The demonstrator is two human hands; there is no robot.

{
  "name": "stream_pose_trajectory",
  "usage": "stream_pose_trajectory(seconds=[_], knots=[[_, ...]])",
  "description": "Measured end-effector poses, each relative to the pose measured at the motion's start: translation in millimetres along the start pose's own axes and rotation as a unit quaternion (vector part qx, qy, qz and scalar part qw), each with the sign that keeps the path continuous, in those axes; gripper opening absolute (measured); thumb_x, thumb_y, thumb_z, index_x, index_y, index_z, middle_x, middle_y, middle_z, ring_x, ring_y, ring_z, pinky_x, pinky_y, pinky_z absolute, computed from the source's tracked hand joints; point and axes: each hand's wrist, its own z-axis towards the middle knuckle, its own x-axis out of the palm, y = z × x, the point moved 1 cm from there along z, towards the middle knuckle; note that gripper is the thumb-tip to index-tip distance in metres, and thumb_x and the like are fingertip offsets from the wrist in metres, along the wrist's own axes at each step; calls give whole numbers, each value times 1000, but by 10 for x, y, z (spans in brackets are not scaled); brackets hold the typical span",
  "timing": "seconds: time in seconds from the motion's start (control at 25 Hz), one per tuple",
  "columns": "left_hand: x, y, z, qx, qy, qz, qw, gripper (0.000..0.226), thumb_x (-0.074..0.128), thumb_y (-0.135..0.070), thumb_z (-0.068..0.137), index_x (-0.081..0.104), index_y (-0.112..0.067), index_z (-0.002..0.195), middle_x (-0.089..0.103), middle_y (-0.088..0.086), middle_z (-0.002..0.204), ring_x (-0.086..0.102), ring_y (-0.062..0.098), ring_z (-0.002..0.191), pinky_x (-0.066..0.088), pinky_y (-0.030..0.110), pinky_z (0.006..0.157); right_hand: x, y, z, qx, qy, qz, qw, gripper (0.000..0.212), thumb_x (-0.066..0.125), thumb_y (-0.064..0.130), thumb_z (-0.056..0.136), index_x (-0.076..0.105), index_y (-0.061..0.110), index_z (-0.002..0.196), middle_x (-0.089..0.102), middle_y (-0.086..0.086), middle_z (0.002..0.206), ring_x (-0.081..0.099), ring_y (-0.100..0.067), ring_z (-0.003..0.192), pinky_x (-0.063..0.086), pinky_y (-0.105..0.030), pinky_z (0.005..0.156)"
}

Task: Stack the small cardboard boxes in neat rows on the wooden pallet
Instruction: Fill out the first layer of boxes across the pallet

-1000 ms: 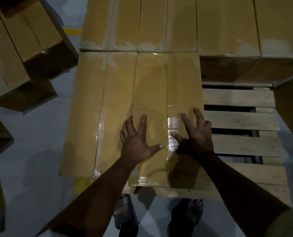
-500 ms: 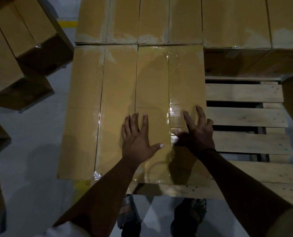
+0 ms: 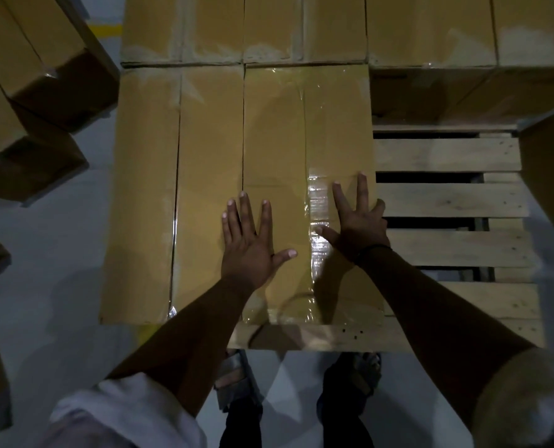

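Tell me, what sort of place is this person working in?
Probably a warehouse or loading area: taped brown cardboard boxes sit in rows on a slatted wooden pallet, loose cardboard boxes lie heaped on the smooth grey floor, which carries a yellow painted line.

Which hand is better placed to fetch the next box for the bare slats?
Probably the right. The right hand lies at the right edge of the taped box, next to the bare pallet slats, and a loose box stands just beyond them. The left hand lies farther from them.
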Motion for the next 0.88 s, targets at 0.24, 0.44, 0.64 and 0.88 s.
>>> stream_pose_trajectory(seconds=[0.24,0.44,0.64,0.88], knots=[[-66,70,-63,32,13,-42,999,100,47,-74,92,-1,-23,164,-25,26,163,-24,46,150,-10,56,122,230,92,-650,56,50,-6,997,126,64,82,70,-14,36,157,-35,-6,161,-4,-55,147,36,-67,104],[-124,211,-435,101,103,-11,989,114,57,-76,84,-15,-31,161,-39,19,159,-35,37,148,-6,56,124,543,-31,-1459,34,61,44,997,131,68,84,64,-11,37,158,-35,-3,162,-8,-54,146,38,-70,100],[-80,293,-909,159,146,15,976,143,58,-95,60,-21,-28,159,-43,19,156,-39,36,146,-15,48,120,755,-130,-1761,9,47,44,998,118,77,56,77,-4,33,161,-31,-8,163,5,-56,143,41,-64,104],[-87,305,-965,149,112,-2,982,134,75,-71,73,-16,-27,161,-38,12,161,-31,31,150,-4,39,121,811,-57,-1700,50,-52,81,994,79,67,23,90,26,26,157,-3,-11,168,32,-52,127,44,-56,100]])
